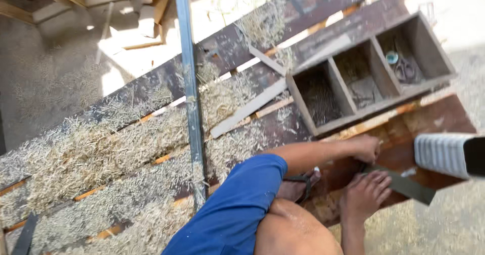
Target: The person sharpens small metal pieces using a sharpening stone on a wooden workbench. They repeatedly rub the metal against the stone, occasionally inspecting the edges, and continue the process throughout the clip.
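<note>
Work surface: dark rusty-brown planks (151, 90) laid side by side on a dusty floor, buried in pale wood shavings (91, 149), harsh sun, a metal bar (189, 83) across them. Three-compartment wooden tray (371, 70) holds nails and scissors (404, 69). Left hand (366, 146) curled, fingers together, on the plank edge; right hand not seen; dark flat strip (404, 184) just beside it under a bare foot (366, 194).

An outdoor woodworking spot, rough and sunlit.

Wood shavings (101, 149) lay thick over dark planks (242, 42) that served as a low work surface on sandy ground. A wooden tray (371, 75) with 3 compartments sat on the planks, one holding nails (321, 101), another scissors (404, 69). Offcuts of timber (146, 12) were piled at the far edge, and a metal bar (191, 88) crossed the planks.
</note>
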